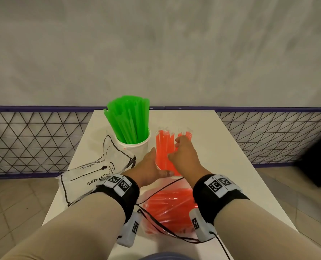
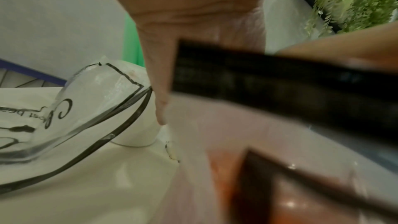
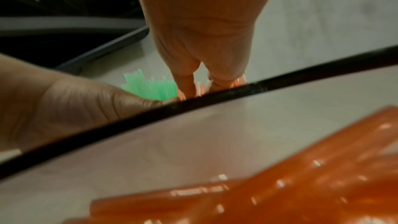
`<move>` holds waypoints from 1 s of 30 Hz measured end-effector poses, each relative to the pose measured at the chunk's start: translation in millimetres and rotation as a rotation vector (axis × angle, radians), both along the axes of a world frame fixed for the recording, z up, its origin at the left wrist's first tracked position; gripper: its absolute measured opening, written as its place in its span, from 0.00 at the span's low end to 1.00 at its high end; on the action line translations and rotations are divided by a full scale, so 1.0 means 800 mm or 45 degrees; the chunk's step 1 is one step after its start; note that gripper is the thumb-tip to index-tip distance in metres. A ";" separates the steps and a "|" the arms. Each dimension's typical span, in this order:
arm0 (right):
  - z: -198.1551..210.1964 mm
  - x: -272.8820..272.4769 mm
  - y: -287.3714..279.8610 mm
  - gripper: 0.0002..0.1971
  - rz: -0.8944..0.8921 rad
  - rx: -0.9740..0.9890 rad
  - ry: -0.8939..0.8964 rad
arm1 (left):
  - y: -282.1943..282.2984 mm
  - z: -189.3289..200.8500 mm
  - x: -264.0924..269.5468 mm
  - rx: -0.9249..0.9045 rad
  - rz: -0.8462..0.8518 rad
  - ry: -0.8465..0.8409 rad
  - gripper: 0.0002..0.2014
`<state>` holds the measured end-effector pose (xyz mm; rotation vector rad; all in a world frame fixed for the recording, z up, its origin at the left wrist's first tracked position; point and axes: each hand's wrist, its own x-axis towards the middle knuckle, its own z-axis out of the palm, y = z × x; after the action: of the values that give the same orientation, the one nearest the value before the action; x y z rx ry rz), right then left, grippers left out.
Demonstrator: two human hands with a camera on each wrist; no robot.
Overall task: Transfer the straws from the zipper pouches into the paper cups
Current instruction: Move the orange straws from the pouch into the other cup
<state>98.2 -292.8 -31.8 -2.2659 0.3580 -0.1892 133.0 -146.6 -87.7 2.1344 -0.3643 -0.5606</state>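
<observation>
Orange straws (image 1: 164, 152) are stood upright in a paper cup (image 1: 174, 177), mostly hidden, on the white table (image 1: 230, 166). The bundle is gripped near its top by the curled fingers of the right hand (image 1: 184, 152). The left hand (image 1: 152, 166) is laid against the cup's left side, fingers straight. More orange straws are kept in the clear zipper pouch (image 1: 167, 212) nearer the person. Green straws (image 1: 129, 121) are held in a second cup (image 1: 137, 149), beside an empty pouch (image 1: 92, 169)
</observation>
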 end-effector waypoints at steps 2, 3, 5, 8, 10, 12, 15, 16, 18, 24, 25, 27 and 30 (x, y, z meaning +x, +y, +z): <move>0.015 -0.008 -0.002 0.18 0.000 0.002 -0.097 | 0.005 0.017 -0.011 0.013 0.023 -0.003 0.61; 0.023 -0.013 -0.003 0.15 0.019 -0.003 -0.135 | 0.008 0.025 -0.017 0.007 0.052 0.030 0.59; 0.043 -0.030 -0.010 0.09 0.147 0.026 -0.102 | 0.020 0.029 -0.025 -0.078 0.122 0.108 0.50; 0.065 -0.064 -0.018 0.05 0.626 0.074 0.250 | 0.045 0.017 -0.042 -0.249 0.268 0.275 0.31; 0.063 -0.082 -0.016 0.05 0.906 -0.116 0.546 | 0.062 -0.003 -0.053 -0.269 0.315 0.385 0.20; 0.044 -0.092 -0.009 0.09 1.038 -0.435 0.652 | 0.076 -0.018 -0.066 -0.164 0.240 0.366 0.17; 0.012 -0.104 0.002 0.21 1.008 -0.711 0.490 | 0.099 -0.036 -0.081 0.065 0.046 0.303 0.28; 0.003 -0.109 0.004 0.26 0.992 -0.743 0.426 | 0.106 -0.042 -0.085 0.133 -0.037 0.297 0.34; -0.014 -0.119 0.006 0.35 0.995 -0.767 0.329 | 0.113 -0.046 -0.095 0.272 -0.241 0.282 0.53; -0.051 -0.132 0.017 0.38 1.038 -0.911 0.148 | 0.090 -0.046 -0.117 0.052 -0.319 0.401 0.76; -0.056 -0.133 0.019 0.36 1.030 -0.900 0.118 | 0.085 -0.043 -0.121 0.042 -0.312 0.374 0.74; -0.059 -0.137 0.023 0.31 1.016 -0.872 0.057 | 0.078 -0.040 -0.124 -0.012 -0.275 0.322 0.71; -0.060 -0.141 0.030 0.22 1.007 -0.861 -0.005 | 0.072 -0.036 -0.128 -0.096 -0.179 0.256 0.54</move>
<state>-14.6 -268.7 -79.9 -2.8666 -0.7172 0.1226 30.3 -89.3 -116.3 1.9696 -0.4181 -0.8224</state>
